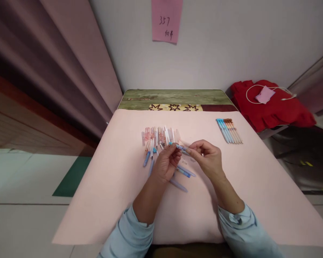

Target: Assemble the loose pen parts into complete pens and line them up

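A blue pen (181, 147) is held level above the table between my two hands. My left hand (167, 163) is closed around its left end, near the light-blue tip. With thumb and fingers, my right hand (207, 157) pinches the other end. Beneath and behind them lies a loose pile of pen parts: clear pinkish barrels (147, 133), white refills (151, 147) and a short blue barrel piece (146, 158). Closer to me are a few blue and lavender barrels (179, 185), partly covered by my left hand.
A neat row of assembled pens (228, 131), blue and brown-topped, lies at the right on the pink-covered table (102, 200). Red cloth (274, 107) with a white cable sits beyond the right edge. A pink note (167, 21) hangs on the wall.
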Motion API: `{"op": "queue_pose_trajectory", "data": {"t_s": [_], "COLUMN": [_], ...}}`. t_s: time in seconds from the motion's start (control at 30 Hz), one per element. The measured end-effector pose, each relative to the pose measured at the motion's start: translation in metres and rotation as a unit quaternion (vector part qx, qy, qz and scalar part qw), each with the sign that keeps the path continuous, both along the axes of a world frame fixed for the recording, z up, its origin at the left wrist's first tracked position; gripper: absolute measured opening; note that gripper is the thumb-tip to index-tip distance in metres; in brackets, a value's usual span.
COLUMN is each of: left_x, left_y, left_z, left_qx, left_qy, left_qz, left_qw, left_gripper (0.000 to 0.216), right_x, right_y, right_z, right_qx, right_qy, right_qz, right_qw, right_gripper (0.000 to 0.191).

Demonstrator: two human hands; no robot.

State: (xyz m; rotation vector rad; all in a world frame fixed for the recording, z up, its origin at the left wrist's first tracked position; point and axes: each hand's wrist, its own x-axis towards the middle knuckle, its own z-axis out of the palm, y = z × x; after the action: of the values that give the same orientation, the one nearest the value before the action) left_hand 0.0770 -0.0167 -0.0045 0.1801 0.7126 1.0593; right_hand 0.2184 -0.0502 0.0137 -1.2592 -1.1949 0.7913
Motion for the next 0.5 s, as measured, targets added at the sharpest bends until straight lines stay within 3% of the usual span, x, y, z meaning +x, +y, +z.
{"op": "queue_pose_trajectory", "data": {"t_s": [0.3,0.5], "left_x": [0.0016,0.0017], "left_y": [-0.0006,-0.0019], "left_z": [-0.0053,-0.0079], "left_qx": [0.029,0.053], "left_qy": [-0.014,0.012], "left_qz": [-0.016,-0.053], "left_qw": [0.999,0.997], "left_gripper": [0.016,0.026], "right_x": [-0.002,-0.0016], "right_y": [0.0009,0.005], "right_z": [-0.0024,-0.005], "right_qx": [-0.011,-0.099], "right_qy": [-0.031,0.091], "right_qz": [0.023,0.099], "right_qw": [0.999,0.986], "right_gripper": [0.018,0.033]}}
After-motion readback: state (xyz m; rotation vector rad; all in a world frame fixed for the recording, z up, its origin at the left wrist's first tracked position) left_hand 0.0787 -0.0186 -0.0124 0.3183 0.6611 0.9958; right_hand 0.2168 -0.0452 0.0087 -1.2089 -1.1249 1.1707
